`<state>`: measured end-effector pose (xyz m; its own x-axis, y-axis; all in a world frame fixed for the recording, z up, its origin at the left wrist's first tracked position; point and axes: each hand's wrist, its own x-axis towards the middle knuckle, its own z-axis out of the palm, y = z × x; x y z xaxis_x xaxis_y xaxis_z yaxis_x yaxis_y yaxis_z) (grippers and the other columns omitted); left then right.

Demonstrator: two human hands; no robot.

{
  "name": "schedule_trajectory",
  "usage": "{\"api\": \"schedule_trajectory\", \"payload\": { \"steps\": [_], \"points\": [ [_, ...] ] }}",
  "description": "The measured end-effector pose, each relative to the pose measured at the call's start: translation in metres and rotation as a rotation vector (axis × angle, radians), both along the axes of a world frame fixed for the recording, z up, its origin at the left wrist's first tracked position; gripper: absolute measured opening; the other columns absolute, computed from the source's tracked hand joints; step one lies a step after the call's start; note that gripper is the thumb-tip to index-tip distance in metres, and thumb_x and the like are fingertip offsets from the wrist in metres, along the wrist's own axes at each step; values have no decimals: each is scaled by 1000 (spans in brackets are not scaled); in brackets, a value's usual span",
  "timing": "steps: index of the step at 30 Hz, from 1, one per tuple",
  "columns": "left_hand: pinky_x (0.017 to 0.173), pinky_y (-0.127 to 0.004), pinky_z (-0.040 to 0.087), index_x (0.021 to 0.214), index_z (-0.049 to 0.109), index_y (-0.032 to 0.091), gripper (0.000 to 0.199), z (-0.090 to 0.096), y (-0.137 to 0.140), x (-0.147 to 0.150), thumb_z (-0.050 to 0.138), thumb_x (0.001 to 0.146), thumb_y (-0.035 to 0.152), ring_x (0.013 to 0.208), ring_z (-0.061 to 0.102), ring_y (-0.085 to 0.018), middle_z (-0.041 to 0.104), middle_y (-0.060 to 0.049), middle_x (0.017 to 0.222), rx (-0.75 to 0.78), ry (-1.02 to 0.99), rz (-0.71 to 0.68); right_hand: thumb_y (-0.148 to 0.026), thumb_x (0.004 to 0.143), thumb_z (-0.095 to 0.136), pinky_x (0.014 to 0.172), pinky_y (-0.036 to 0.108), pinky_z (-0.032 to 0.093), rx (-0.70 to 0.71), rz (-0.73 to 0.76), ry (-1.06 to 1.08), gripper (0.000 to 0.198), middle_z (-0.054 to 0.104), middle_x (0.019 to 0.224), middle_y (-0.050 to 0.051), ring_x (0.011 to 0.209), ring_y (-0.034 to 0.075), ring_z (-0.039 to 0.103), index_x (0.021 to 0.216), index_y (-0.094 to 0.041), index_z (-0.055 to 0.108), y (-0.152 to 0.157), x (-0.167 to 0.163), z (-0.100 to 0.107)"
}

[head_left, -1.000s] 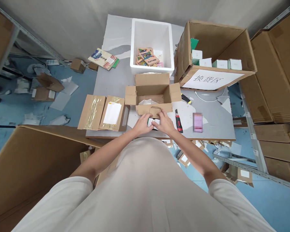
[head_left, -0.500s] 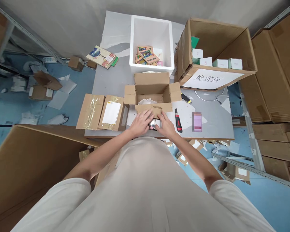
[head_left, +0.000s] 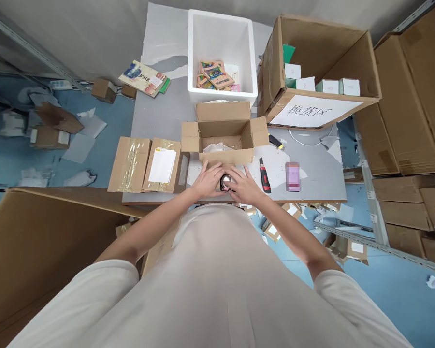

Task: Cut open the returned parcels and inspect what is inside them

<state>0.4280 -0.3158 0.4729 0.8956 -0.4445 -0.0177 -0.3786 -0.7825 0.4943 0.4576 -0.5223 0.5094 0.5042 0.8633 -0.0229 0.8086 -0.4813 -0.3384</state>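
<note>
Head view: left hand (head_left: 207, 182) and right hand (head_left: 245, 185) surround a shiny dark-rimmed object (head_left: 225, 181) near the front edge of the gray table (head_left: 317, 186), before the open carton (head_left: 227, 156). From here, can't tell if either clamps it.

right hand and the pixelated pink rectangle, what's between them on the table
In the head view, a red-and-black utility knife lies on the table between the right hand and the pink rectangle.
</note>
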Motion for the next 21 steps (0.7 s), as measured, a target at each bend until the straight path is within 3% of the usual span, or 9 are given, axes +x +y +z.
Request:
{"api": "schedule_trajectory", "payload": {
  "steps": [3, 6, 11, 16, 21],
  "points": [
    [115, -64, 0, 133, 47, 18, 74, 0, -2, -6, 68, 71, 52, 137, 37, -37, 57, -16, 131, -25, -17, 57, -29, 94, 42, 114, 64, 11, -56, 96, -51, 27, 60, 121, 13, 123, 29, 46, 102, -20, 67, -5, 8, 7],
    [116, -64, 0, 131, 49, 18, 72, 1, -2, -10, 69, 70, 51, 136, 39, -38, 59, -16, 128, -57, -33, 84, -20, 96, 36, 116, 60, 14, -118, 117, -75, 32, 66, 99, 9, 104, 24, 56, 103, -21, 68, -14, 13, 10],
    [115, -64, 3, 131, 48, 18, 70, 0, -6, -12, 68, 71, 49, 136, 39, -37, 58, -17, 130, -55, -18, 109, -9, 93, 35, 114, 56, 21, -140, 253, -110, 39, 61, 124, 9, 113, 24, 52, 123, -22, 57, -2, 16, 13],
    [115, -65, 0, 131, 48, 18, 70, -4, -6, -9, 68, 70, 48, 135, 40, -37, 58, -16, 130, -43, -18, 142, -17, 91, 46, 106, 52, 30, -237, 271, -153, 26, 63, 119, 12, 115, 28, 49, 114, -21, 59, 28, 23, 12],
    [116, -65, 1, 126, 51, 18, 66, -6, -9, -10, 67, 70, 50, 134, 42, -37, 61, -15, 125, -70, -15, 173, -20, 85, 55, 85, 40, 40, -321, 426, -188, 25, 60, 113, 16, 100, 28, 52, 110, -15, 58, 33, 36, 19]
  ]
}}
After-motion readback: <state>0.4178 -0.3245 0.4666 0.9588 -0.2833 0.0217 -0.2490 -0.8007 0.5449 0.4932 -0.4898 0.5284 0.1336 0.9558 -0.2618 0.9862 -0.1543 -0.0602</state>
